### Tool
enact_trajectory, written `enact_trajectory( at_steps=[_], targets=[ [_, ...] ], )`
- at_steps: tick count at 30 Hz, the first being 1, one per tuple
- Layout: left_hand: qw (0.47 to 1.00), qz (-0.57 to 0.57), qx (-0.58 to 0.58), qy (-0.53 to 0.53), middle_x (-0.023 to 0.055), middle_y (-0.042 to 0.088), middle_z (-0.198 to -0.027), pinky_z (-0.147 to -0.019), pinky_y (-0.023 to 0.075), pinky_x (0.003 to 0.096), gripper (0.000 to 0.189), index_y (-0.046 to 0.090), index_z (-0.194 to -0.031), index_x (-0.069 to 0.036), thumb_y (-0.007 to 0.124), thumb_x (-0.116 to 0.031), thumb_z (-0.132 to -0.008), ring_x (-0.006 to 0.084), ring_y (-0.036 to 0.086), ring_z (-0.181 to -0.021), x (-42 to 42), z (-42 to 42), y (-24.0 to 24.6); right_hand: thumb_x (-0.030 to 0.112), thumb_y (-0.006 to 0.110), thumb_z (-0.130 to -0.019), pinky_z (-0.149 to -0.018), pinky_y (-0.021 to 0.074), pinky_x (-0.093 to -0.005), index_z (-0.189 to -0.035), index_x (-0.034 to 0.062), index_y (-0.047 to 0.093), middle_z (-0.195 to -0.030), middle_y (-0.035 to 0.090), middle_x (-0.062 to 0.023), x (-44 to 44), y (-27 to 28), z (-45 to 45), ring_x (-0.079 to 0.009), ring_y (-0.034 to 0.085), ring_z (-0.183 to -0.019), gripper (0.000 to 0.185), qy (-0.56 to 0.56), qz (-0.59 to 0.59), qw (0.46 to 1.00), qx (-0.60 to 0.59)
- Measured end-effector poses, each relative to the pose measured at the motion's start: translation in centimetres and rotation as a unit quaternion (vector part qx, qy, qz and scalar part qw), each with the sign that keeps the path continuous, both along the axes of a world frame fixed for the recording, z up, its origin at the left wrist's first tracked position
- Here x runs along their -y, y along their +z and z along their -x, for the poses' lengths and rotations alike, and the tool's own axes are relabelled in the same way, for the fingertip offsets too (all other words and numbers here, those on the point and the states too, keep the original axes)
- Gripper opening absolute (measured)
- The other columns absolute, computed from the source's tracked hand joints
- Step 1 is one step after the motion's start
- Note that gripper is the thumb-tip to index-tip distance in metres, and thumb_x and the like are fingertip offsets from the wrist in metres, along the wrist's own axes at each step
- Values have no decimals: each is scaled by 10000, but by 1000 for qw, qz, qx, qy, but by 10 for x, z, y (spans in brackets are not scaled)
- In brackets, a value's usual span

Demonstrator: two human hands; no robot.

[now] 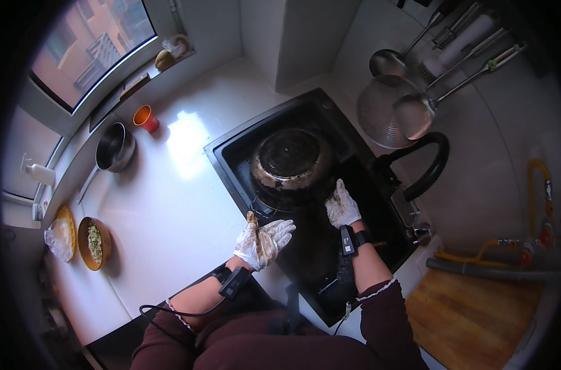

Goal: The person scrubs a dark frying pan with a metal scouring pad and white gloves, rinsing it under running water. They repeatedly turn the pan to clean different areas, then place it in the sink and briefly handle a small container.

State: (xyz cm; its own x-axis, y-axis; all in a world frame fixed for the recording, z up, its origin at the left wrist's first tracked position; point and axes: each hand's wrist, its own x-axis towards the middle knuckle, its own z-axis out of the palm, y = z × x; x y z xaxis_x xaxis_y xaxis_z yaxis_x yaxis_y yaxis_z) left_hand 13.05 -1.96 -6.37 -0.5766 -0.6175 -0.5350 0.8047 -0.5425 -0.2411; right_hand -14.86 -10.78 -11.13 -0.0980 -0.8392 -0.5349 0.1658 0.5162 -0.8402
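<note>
A scorched metal pan (287, 155) lies bottom up in the black sink (232, 159), with brown and black stains around its base. My left hand (264, 240), in a soiled white glove, is held palm up over the near left edge of the sink, fingers apart and holding nothing. Close to the pan's near right side is my right hand (343, 206), gloved too, with its thumb raised. Whether it touches the pan or holds anything, I cannot tell. Brown grime marks both gloves.
A black faucet (440, 162) curves at the sink's right. Left on the white counter (164, 222) are a saucepan (116, 150), an orange-red cup (147, 119) and a bowl of chopped food (94, 243). A strainer (382, 113) and ladles hang on the wall. A wooden board (474, 314) lies lower right.
</note>
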Motion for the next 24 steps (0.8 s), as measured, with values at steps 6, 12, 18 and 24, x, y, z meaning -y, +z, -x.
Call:
enact_trajectory(
  at_steps=[6, 12, 18, 24],
  targets=[
    [998, 12, 0, -66, 255, 460, -1395, -984, 473, 494, 787, 350, -1406, 64, 272, -591, -978, 404, 505, -1246, -9, 4, -1, 569, 461, -949, -1138, 292, -473, -1423, -17, 355, -1515, 328, -180, -30, 50, 6, -304, 344, -1389, 761, -176, -40, 900, 397],
    [981, 17, 87, -172, 167, 658, -944, -782, 540, 414, 624, 582, -1067, 24, 334, -543, -991, 335, 653, -824, -13, 11, 0, 556, 456, -957, -773, 478, -371, -972, 28, 619, -878, 600, -102, -74, 105, 6, -249, 562, -851, 553, -174, 14, 837, 519],
    [958, 149, 33, -241, 83, 502, -579, -524, 379, 319, 520, 518, -653, -59, 320, -400, -993, 223, 472, -528, -8, 20, 27, 391, 410, -1023, -427, 302, -261, -598, 122, 422, -488, 339, 9, -90, 136, -7, -137, 328, -455, 504, -128, 30, 805, 578],
    [941, 127, 107, -295, 11, 424, -428, -428, 290, 285, 716, 435, -470, -132, 332, -647, -957, 174, 361, -372, -9, 26, 62, 378, 341, -1043, -434, 273, -264, -573, 150, 381, -479, 295, 15, -99, 152, -19, -119, 268, -433, 524, -59, 25, 783, 618]
  ],
)
